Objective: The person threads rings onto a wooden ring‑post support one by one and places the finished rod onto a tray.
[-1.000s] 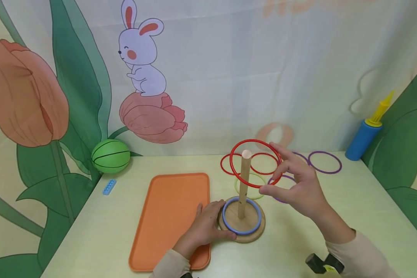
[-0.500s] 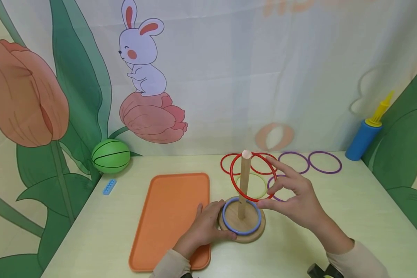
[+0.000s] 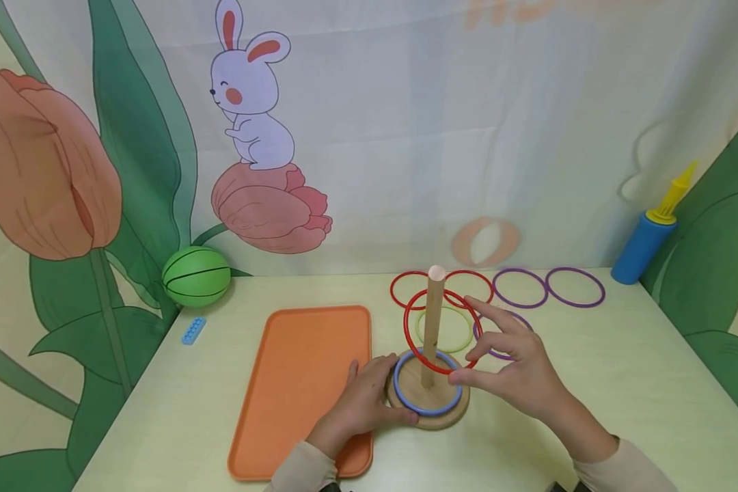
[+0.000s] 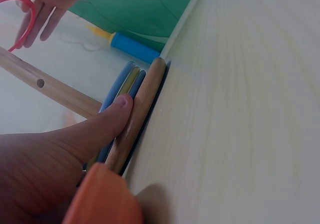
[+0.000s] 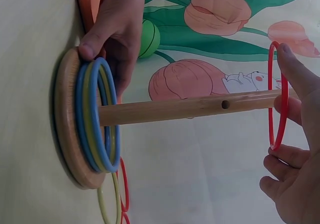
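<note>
A wooden ring stand [image 3: 428,424] has an upright peg [image 3: 433,311] and a round base. Around the peg's foot lie a blue ring [image 3: 428,413], a yellow ring [image 5: 89,129] and another blue ring [image 5: 80,129], stacked on the base. My left hand [image 3: 365,406] grips the base's left side, its thumb [image 4: 120,102] against the edge beside the rings. My right hand [image 3: 523,365] pinches a red ring [image 3: 406,333] between thumb and fingers. In the right wrist view the red ring encircles the peg's upper part, well above the stack.
An orange tray [image 3: 307,383] lies left of the stand. Behind are two red rings [image 3: 391,294], a yellow-green ring [image 3: 452,352] and several purple rings [image 3: 604,295]. A green ball [image 3: 196,276] and blue toy brick [image 3: 193,331] sit far left; a blue pump [image 3: 644,247] stands far right.
My right hand has brought the red ring lower and a little left, from the peg's top down around it. The left hand stays on the base.
</note>
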{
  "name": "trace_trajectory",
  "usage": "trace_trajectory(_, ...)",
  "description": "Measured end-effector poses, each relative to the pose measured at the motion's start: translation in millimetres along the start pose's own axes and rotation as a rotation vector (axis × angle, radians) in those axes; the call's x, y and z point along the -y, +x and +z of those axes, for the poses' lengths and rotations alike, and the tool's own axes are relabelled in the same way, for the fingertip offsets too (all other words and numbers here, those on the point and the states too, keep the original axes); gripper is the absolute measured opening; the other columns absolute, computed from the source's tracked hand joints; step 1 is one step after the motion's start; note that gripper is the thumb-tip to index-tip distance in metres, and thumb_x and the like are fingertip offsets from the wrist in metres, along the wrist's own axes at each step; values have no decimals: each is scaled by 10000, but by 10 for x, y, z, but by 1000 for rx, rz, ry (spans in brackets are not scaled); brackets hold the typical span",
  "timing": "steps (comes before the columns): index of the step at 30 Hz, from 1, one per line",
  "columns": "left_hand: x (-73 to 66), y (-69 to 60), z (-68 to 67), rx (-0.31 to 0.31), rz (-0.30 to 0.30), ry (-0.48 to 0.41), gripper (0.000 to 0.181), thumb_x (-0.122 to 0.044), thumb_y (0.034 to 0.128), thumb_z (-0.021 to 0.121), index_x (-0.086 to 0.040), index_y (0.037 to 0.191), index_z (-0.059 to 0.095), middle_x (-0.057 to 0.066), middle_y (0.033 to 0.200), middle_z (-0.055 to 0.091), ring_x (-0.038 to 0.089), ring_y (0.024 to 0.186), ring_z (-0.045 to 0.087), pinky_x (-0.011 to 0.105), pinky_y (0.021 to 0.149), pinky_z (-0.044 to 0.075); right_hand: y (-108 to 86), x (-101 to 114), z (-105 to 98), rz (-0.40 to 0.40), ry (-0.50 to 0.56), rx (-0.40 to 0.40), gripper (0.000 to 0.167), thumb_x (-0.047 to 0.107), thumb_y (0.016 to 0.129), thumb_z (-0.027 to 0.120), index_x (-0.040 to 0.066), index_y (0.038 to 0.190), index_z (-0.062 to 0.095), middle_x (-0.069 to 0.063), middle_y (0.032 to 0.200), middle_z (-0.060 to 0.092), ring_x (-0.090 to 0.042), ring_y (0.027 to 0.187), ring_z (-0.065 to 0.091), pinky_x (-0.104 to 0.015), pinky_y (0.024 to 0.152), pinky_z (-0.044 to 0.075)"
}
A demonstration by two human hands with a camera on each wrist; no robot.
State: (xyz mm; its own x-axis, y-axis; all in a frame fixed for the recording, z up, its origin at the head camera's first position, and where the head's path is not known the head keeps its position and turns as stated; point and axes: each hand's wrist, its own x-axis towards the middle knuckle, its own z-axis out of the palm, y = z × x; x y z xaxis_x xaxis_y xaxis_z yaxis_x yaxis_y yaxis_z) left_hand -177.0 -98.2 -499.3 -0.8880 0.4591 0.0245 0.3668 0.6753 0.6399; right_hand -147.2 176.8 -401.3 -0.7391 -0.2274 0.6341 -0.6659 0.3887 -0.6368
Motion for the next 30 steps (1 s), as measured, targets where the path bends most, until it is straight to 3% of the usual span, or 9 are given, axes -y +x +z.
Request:
trace_trajectory(3,-4,1,2,1,-4,2,1082,-508,741,948,-70,1590,438,148,1575,512,299,1508,401,675,1246,41,-43,-18,29,4,4,6,436,97,576,1035,327,686,683,-133,1473,621,-210,1348,563,-278,962,465)
trace_trajectory(7,-1,6,3,1,6,6,1083,-514,745,943,-50,1584,440,163,1574,510,308,1505,405,695,1235,57,-98,-42,66,15,39,21,405,107,596,1033,319,692,701,-124,1494,602,-252,1392,537,-295,1097,387)
trace_trajectory(14,14,8,6,-2,19,2,1077,-506,751,943,-49,1585,438,151,1561,524,303,1500,410,711,1227,61,-197,-151,112,66,32,46,378,137,629,1027,337,704,716,-109,1491,605,-262,1396,534,-393,1099,401)
trace_trajectory(21,22,14,3,4,6,11,1068,-504,755,942,-83,1594,433,115,1566,523,279,1504,405,695,1235,54,-289,-268,190,105,13,81,354,206,663,1021,355,697,702,-107,1496,604,-355,1401,530,-339,1116,398)
trace_trajectory(30,26,20,2,10,1,5,1060,-524,754,937,-102,1590,440,92,1561,528,265,1496,412,692,1236,54,-349,-377,284,146,-5,144,337,277,696,1006,366,673,682,-122,1476,617,-424,1389,525,-660,1053,430)
